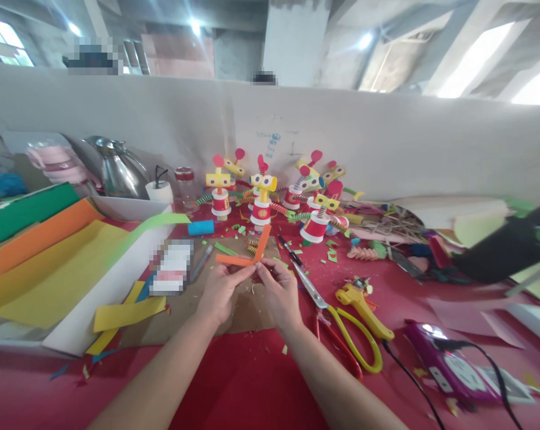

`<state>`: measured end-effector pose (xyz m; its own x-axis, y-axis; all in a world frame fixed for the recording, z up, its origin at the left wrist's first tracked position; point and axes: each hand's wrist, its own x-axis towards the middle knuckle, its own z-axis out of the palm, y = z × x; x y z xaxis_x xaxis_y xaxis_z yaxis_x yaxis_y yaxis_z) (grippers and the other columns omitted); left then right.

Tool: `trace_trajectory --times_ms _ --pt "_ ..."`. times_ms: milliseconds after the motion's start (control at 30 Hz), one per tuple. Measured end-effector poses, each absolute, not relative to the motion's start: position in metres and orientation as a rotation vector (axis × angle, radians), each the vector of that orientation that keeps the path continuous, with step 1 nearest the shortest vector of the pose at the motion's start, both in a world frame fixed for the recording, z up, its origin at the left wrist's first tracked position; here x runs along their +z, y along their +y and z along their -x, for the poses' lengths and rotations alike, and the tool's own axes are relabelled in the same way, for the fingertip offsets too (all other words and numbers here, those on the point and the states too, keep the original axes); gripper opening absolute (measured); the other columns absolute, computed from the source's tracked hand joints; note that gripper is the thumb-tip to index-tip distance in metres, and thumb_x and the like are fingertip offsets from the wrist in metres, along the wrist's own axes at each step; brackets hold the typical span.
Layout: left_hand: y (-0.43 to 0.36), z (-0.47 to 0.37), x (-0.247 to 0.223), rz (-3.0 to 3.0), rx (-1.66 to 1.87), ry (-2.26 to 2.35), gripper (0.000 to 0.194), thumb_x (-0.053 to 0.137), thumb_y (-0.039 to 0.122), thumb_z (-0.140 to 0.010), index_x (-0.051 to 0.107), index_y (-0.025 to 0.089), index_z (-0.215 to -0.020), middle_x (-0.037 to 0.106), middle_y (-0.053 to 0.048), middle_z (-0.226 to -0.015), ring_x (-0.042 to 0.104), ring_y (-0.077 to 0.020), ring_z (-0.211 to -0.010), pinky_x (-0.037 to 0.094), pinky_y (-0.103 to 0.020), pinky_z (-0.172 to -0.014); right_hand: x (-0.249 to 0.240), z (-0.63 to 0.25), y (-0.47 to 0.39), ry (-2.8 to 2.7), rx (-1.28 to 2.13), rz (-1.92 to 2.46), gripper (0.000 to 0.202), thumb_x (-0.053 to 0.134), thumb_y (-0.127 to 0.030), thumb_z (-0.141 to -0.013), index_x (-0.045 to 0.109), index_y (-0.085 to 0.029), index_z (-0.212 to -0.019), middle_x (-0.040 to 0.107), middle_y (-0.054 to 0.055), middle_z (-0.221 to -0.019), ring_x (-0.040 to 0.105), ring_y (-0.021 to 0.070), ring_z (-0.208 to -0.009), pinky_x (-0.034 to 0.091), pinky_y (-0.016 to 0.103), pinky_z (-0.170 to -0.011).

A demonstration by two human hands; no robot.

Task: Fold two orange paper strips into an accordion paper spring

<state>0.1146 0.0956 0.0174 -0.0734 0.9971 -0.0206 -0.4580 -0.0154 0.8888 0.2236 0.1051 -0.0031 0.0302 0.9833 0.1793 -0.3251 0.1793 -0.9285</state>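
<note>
At far left, a white box [82, 319] holds green, orange and yellow paper sheets; yellow paper strips [129, 314] lie against its near side. Behind it stands a stainless-steel jug [116, 170]. At centre, the left hand [216, 292] pinches an orange paper strip [237, 260] over a brown cardboard sheet [240, 322]. The strip forms an angled corner, one limb pointing left, the other upward; whether folded or joined cannot be determined. The right hand [279, 292] pinches that corner, its fingertips meeting the left's. Beyond stand red-and-white paper-cup figures [261, 211] with coiled arms. To the right lie yellow-handled scissors [313, 289], a yellow glue gun [363, 307] and a purple device [451, 361] with a black cable.
</note>
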Motion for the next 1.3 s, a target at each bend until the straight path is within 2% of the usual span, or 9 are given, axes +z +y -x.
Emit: trace_trajectory --times_ms 233,367,667,833,1000,1300 --pt "0.098 -0.116 0.012 -0.744 1.534 0.925 0.022 0.077 0.022 -0.06 0.067 0.013 -0.078 0.069 -0.003 -0.072 0.062 -0.0161 -0.073 0.046 -0.029 -0.074 -0.004 -0.221 0.104 -1.027 1.284 0.781 0.016 0.065 -0.033 -0.078 0.067 -0.019 -0.086 0.067 0.001 -0.077 0.061 0.0128 -0.066 0.052 0.027 -0.067" --pt "0.099 -0.115 0.011 -0.725 1.571 0.955 0.031 0.078 0.021 -0.058 0.062 0.014 -0.084 0.068 -0.001 -0.071 0.063 -0.0147 -0.07 0.046 -0.027 -0.071 -0.003 -0.221 0.103 -1.052 1.287 0.778 0.019 0.065 -0.032 -0.079 0.066 -0.018 -0.091 0.068 0.001 -0.081 0.062 0.0133 -0.069 0.053 0.028 -0.069" --pt "0.095 -0.117 0.015 -0.916 1.555 1.028 0.044 0.075 0.025 -0.065 0.054 0.018 -0.102 0.07 -0.002 -0.072 0.067 -0.0166 -0.07 0.049 -0.028 -0.071 -0.003 -0.225 0.107 -1.117 1.187 0.838 0.016 0.067 -0.031 -0.077 0.067 -0.018 -0.087 0.068 0.001 -0.075 0.063 0.0132 -0.065 0.053 0.027 -0.064" --pt "0.097 -0.114 0.013 -0.786 1.515 0.871 0.038 0.077 0.017 -0.06 0.061 0.016 -0.095 0.07 -0.002 -0.076 0.066 -0.016 -0.074 0.049 -0.027 -0.072 0.002 -0.228 0.107 -1.073 1.183 0.844 0.015 0.069 -0.029 -0.075 0.067 -0.017 -0.083 0.067 0.0 -0.069 0.061 0.0118 -0.06 0.051 0.025 -0.06" --pt "0.1 -0.112 0.009 -0.587 1.428 0.781 0.022 0.076 0.013 -0.059 0.067 0.012 -0.079 0.071 -0.006 -0.078 0.066 -0.0169 -0.074 0.051 -0.03 -0.075 0.004 -0.229 0.11 -0.963 1.32 0.792 0.016 0.073 -0.027 -0.069 0.068 -0.016 -0.08 0.067 0.0 -0.067 0.059 0.0098 -0.055 0.05 0.023 -0.058" --pt "0.103 -0.113 0.004 -0.498 1.425 0.81 0.027 0.083 0.014 -0.049 0.066 0.013 -0.069 0.068 0.0 -0.065 0.062 -0.0098 -0.057 0.049 -0.02 -0.057 0.0 -0.225 0.11 -0.976 1.316 0.792 0.014 0.072 -0.026 -0.069 0.067 -0.017 -0.078 0.067 -0.001 -0.064 0.059 0.0098 -0.054 0.048 0.022 -0.055"
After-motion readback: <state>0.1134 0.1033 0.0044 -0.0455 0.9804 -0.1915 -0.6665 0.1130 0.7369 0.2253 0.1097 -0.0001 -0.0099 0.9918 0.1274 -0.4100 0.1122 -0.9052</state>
